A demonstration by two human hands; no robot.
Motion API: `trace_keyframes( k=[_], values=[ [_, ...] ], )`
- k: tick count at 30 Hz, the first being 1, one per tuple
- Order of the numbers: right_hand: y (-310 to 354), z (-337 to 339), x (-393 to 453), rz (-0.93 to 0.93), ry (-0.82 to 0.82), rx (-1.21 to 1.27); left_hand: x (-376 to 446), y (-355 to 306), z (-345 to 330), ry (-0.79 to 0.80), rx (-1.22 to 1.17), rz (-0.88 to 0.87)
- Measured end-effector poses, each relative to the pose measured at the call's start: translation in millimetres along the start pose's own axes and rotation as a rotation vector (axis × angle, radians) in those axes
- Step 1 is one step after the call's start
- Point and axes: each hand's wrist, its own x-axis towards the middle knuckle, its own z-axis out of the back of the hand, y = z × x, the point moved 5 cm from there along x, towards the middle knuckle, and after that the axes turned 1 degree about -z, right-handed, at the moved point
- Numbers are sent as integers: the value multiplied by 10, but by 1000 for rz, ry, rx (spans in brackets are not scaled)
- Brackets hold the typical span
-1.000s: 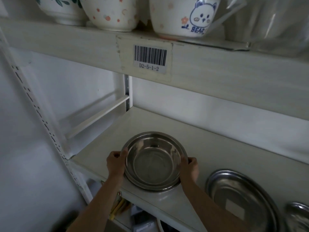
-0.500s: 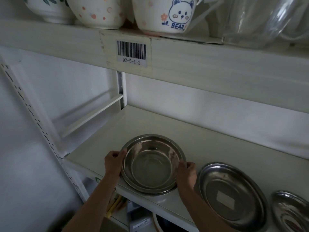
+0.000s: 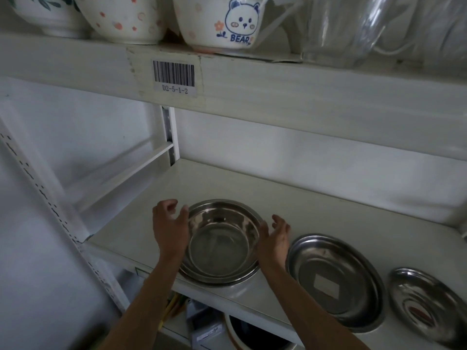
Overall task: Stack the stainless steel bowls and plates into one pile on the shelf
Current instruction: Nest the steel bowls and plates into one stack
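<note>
A stainless steel bowl (image 3: 222, 242) rests on the white shelf (image 3: 252, 188) near its front edge; a second rim shows under it, so it looks nested in another bowl. My left hand (image 3: 170, 224) hovers at its left rim, fingers apart and just off the metal. My right hand (image 3: 275, 238) is beside the right rim, fingers spread, holding nothing. To the right lies a large steel plate (image 3: 336, 281) with a pale label in its middle. A smaller steel plate (image 3: 427, 306) lies further right, cut by the frame edge.
The shelf above (image 3: 278, 92) hangs low, with a barcode label (image 3: 173, 77), ceramic bowls (image 3: 222, 21) and clear glassware (image 3: 353, 29) on it. A perforated upright post (image 3: 45, 198) stands at the left. Below the shelf front are dark items (image 3: 252, 332).
Both hands have let go of the bowl and opened, moving slightly away from its rim. The view has shifted right, showing more of the plates.
</note>
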Motion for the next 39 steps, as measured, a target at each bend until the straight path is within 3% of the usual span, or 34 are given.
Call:
trace_keyframes(
  k=[7, 12, 17, 26, 30, 35, 39],
  values=[
    [4, 674, -25, 77, -186, 95, -898, -711, -409, 199, -217, -127],
    [-401, 1365, -92, -41, -286, 106, -1675, -585, -871, 467, -333, 5],
    [-806, 1987, -251, -125, -434, 71, -2154, -358, -1150, 583, -253, 175],
    [-1402, 2404, -486, -322, -516, 122, -2307, -180, -1411, 624, -186, 325],
    [-1572, 2314, -474, -390, -449, 152, -2247, -272, -1546, 630, -194, 286],
    [-1725, 2082, -396, -493, -342, 201, -2206, -203, -1690, 600, -187, 365],
    [-1718, 2034, -374, -500, -355, 213, -2199, -251, -1666, 577, -202, 401]
  ],
)
